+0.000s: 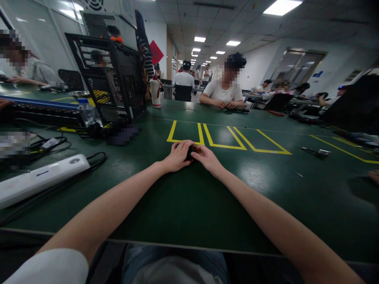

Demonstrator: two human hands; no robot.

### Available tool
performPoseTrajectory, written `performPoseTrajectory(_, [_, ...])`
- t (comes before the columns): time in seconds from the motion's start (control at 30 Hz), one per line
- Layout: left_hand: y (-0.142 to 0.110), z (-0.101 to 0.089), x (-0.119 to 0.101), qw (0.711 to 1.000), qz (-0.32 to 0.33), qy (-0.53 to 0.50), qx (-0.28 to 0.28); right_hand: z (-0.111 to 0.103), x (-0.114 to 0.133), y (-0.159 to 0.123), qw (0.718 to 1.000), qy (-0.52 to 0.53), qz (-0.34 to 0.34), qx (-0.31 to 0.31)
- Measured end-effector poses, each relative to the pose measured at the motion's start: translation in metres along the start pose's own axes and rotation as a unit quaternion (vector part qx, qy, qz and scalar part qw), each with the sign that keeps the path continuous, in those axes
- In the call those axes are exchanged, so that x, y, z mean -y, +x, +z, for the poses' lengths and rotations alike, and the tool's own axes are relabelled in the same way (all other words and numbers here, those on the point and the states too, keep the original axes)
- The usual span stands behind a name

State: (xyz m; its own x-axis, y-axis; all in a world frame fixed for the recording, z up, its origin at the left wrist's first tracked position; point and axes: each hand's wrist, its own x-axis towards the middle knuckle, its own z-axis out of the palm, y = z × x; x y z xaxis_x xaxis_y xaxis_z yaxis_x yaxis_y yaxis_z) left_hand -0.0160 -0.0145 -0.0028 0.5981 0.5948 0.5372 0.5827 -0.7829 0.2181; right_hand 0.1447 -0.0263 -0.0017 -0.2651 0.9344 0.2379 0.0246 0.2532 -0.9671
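Both my hands meet over the green table [183, 209], close to the yellow tape outlines [225, 147]. My left hand [179, 156] curls around a small black object [190, 153], its fingers bent over the top. From the other side, the thumb and fingers of my right hand [205, 157] close on the same object. Most of it is hidden by my fingers, so its kind cannot be made out.
To the left lie a white power strip [44, 179] with a black cable and an open black computer case [130, 86]. A paper cup [155, 94] stands behind. Across the table sits a person [223, 92]. A screwdriver-like tool [315, 152] lies at right.
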Motion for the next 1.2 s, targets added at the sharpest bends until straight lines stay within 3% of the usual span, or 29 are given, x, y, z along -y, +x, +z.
performPoseTrajectory(0.17, [0.0, 0.001, 0.0, 1.0, -0.001, -0.003, -0.008, 0.003, 0.005, -0.006, 0.999, 0.022, -0.022, -0.003])
performPoseTrajectory(0.4, [0.001, 0.001, 0.0, 1.0, 0.002, -0.003, -0.009, 0.004, 0.004, -0.005, 0.997, 0.043, 0.043, -0.044])
performPoseTrajectory(0.53, [0.001, 0.0, 0.0, 1.0, -0.003, -0.006, -0.005, 0.002, 0.002, -0.001, 0.995, 0.047, 0.08, -0.034])
performPoseTrajectory(0.77, [0.001, 0.001, -0.001, 1.0, -0.006, -0.016, -0.009, -0.006, 0.001, -0.002, 1.0, 0.009, -0.002, 0.021])
performPoseTrajectory(1.0, [0.001, -0.001, -0.001, 1.0, 0.003, -0.016, -0.009, 0.0, 0.003, -0.003, 0.999, 0.032, 0.027, -0.025])
performPoseTrajectory(1.2, [0.001, -0.001, -0.001, 1.0, -0.003, -0.007, -0.004, -0.001, 0.005, -0.002, 0.998, 0.022, 0.059, -0.017])
